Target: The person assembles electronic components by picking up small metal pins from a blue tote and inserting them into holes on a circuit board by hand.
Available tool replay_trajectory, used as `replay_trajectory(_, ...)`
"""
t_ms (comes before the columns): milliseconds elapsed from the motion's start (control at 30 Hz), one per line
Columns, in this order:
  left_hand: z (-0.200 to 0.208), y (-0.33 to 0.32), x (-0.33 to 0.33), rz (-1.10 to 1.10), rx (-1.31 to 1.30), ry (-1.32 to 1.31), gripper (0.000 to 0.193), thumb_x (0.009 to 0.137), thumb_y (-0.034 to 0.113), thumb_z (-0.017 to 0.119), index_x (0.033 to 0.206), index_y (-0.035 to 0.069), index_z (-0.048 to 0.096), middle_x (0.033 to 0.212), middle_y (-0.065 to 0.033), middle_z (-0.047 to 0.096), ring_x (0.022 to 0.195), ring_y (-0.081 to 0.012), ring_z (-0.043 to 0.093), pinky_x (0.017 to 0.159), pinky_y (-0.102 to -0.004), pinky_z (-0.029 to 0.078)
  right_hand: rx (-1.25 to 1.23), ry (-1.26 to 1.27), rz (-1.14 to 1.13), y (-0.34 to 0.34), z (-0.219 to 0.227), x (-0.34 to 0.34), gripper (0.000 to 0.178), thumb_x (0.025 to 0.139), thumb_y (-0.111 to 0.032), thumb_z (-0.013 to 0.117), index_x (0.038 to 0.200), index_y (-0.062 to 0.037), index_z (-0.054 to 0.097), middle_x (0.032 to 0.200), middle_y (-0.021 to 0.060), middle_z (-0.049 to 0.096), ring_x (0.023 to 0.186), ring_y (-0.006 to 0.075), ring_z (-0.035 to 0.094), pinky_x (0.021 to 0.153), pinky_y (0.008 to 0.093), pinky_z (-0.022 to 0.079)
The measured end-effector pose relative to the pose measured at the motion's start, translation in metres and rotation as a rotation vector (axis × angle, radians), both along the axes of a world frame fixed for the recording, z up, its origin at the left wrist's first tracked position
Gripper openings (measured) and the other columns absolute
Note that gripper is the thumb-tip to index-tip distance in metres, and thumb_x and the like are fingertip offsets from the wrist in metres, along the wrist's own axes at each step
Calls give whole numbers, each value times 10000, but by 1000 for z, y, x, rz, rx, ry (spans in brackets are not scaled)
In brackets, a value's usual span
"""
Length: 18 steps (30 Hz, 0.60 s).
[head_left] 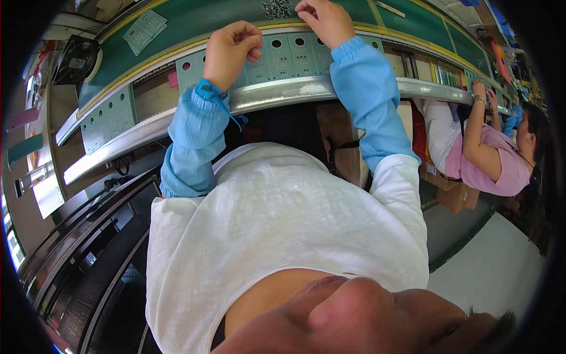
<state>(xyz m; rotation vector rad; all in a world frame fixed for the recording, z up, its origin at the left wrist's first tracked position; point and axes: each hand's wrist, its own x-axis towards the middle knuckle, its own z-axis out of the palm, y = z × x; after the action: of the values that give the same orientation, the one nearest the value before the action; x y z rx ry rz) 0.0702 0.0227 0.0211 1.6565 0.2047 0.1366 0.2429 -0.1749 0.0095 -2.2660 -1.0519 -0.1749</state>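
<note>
My left hand (230, 54) hovers over a row of green circuit boards (279, 57) with dark round holes. Its fingers are curled in, thumb against fingertips; whatever they may hold is hidden. Farther off and to the right, my right hand (328, 21) has its fingertips pinched together beside a pile of small dark and silvery parts (277, 9) on the green bench surface (200, 29). I cannot make out what sits in that pinch. A blue strap (207, 90) circles my left wrist, and light blue sleeve covers are on both forearms.
A silvery metal rail (283, 93) runs along the near side of the boards. More boards (109, 118) sit in it at left, and a loose pair (145, 31) lies beyond. A black fan (75, 60) stands far left. A co-worker in pink (501, 159) works at right.
</note>
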Motion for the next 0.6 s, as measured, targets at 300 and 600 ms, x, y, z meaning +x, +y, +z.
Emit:
replay_trajectory(300, -14, -39, -22, 159, 545, -111, 110, 896, 73, 732, 958, -15, 710, 928, -101, 670, 792, -222, 671, 715, -339, 545, -10, -27, 40, 18, -9, 16, 83, 881, -184, 711, 907, -109, 684, 890, 119, 641, 881, 352, 654, 771, 458, 527)
replay_trajectory(600, -18, -65, -8, 168, 775, -58, 104, 881, 110, 745, 940, 24, 741, 1012, -87, 626, 809, -245, 657, 735, -370, 526, 120, -104, 75, 11, -15, 24, 66, 871, -136, 670, 918, -97, 643, 896, 146, 670, 885, 377, 659, 778, 476, 531)
